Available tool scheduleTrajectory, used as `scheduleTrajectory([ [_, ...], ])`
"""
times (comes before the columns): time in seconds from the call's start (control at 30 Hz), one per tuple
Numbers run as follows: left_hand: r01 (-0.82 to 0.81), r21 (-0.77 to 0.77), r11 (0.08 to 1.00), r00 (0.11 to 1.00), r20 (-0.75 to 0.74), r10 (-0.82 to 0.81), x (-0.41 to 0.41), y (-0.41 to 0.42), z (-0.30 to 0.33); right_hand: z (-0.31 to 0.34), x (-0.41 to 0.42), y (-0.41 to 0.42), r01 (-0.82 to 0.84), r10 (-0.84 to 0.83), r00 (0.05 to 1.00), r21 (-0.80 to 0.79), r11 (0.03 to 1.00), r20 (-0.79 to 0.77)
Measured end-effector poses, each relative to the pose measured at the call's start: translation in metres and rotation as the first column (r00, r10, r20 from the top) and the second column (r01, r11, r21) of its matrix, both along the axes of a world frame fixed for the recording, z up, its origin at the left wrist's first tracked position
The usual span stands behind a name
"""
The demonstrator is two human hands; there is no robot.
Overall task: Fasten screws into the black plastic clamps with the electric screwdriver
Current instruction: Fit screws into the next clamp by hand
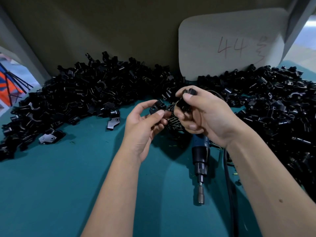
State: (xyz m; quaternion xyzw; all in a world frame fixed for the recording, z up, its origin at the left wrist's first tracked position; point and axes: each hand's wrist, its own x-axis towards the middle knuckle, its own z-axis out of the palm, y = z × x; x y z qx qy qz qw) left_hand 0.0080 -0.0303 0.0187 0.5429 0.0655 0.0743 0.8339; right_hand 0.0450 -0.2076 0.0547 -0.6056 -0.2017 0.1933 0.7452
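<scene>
My left hand (145, 127) pinches a small black plastic clamp piece (157, 107) with a round hole, held above the teal table. My right hand (201, 113) grips another black clamp (185, 97) between thumb and fingers, just right of the first. A heap of dark screws (173, 120) lies on the table under and between both hands. The electric screwdriver (200, 158), blue and black with its bit pointing toward me, lies on the table below my right hand, touched by neither hand.
Large piles of black clamps (77, 100) cover the back and left, and another pile (277, 108) fills the right. Two loose clamps (112, 119) lie near the left pile. A white card marked 44 (230, 43) leans at the back. The screwdriver's black cable (229, 182) runs toward me.
</scene>
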Motion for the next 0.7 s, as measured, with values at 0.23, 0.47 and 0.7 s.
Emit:
scheduleTrajectory([
  [0.23, 0.009, -0.083, 0.997, 1.000, 0.026, -0.007, 0.001, -0.002, 0.002, 0.001, 0.003, 0.003, 0.257, -0.258, 0.965, 0.025, 0.966, 0.041],
  [0.47, -0.109, -0.074, 0.991, 0.991, 0.068, 0.114, 0.004, 0.004, -0.001, -0.002, 0.007, -0.002, 0.288, -0.287, 0.958, 0.025, 0.957, -0.024],
  [0.7, -0.163, -0.104, 0.981, 0.977, 0.120, 0.175, 0.006, 0.015, -0.002, -0.004, 0.011, -0.003, 0.373, -0.369, 0.927, -0.054, 0.926, 0.071],
])
